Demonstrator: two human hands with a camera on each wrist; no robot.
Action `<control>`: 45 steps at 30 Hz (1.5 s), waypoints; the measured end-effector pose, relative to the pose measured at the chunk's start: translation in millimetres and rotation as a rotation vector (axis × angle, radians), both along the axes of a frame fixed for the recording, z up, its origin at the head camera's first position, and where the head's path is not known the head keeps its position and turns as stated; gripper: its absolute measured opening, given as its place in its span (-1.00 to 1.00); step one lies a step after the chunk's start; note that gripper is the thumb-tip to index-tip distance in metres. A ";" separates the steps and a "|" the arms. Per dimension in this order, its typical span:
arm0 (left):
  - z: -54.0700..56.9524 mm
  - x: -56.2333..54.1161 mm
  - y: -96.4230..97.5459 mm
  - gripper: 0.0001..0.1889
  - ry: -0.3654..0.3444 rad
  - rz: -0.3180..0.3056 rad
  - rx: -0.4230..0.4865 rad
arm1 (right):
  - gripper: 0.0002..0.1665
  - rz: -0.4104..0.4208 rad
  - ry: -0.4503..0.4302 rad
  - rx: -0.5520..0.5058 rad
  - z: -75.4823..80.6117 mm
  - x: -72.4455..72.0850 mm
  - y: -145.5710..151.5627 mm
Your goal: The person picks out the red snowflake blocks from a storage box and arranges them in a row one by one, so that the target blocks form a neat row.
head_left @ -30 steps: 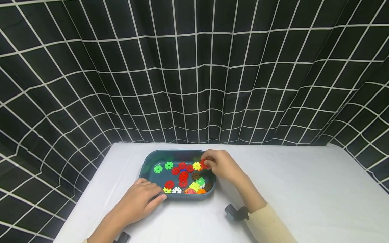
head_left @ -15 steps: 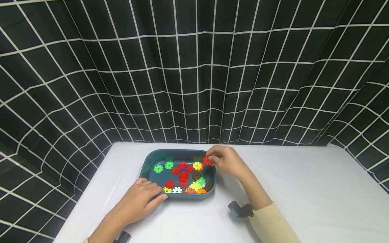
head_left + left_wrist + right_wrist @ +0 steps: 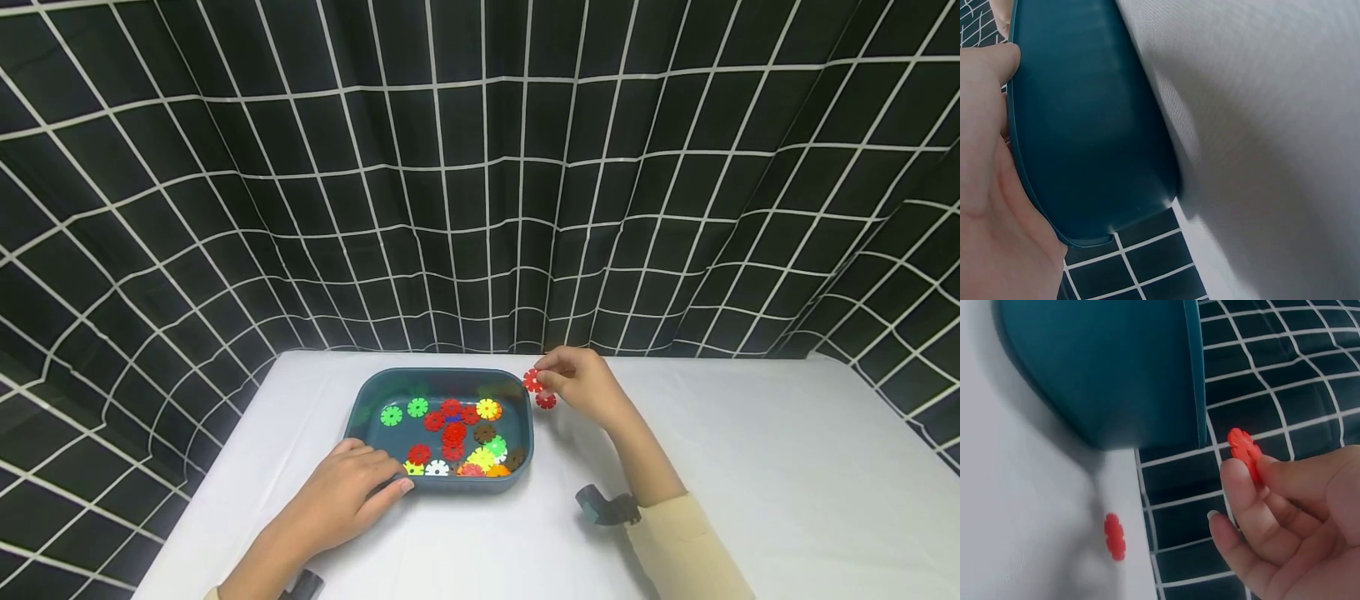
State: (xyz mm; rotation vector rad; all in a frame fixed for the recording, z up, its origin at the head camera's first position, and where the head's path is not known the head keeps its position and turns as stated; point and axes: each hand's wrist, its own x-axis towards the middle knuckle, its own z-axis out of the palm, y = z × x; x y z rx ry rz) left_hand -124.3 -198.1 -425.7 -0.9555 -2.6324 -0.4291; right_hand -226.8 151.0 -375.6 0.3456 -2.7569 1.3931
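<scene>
A blue-green plastic tray [image 3: 438,484] holds several notched snowflake discs in red, green, yellow, brown, white and orange. My left hand [image 3: 351,493] grips its near left rim; in the left wrist view the thumb [image 3: 1005,61] lies against the outer wall and the other fingers are mostly hidden. Beyond the tray's far right corner, my right hand [image 3: 588,387] pinches a red snowflake disc [image 3: 532,381] between thumb and fingers. A second red disc [image 3: 546,402] lies on the tablecloth under that hand, outside the tray; the right wrist view shows this loose disc [image 3: 1115,537] apart from the fingers.
White cloth [image 3: 750,467] covers the table around the tray. A black curtain with a white grid [image 3: 487,183] hangs behind it and along both sides. Dark wrist-worn devices show below both hands, such as the right wrist device [image 3: 606,507].
My right hand has carried the red disc up and rightward out of the tray, past its right rim. The red disc on the cloth has come into view. My left hand stays put.
</scene>
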 end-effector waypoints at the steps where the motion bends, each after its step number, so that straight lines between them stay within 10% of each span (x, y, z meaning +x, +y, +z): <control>1: -0.2 -0.1 -0.1 -0.81 0.002 0.001 0.000 | -0.89 -0.008 -0.006 -0.002 -0.5 -1.1 1.7; 45: -1.0 -0.1 -0.6 -0.79 0.001 0.017 -0.024 | -0.90 -0.245 -0.190 0.113 -52.6 -22.7 40.6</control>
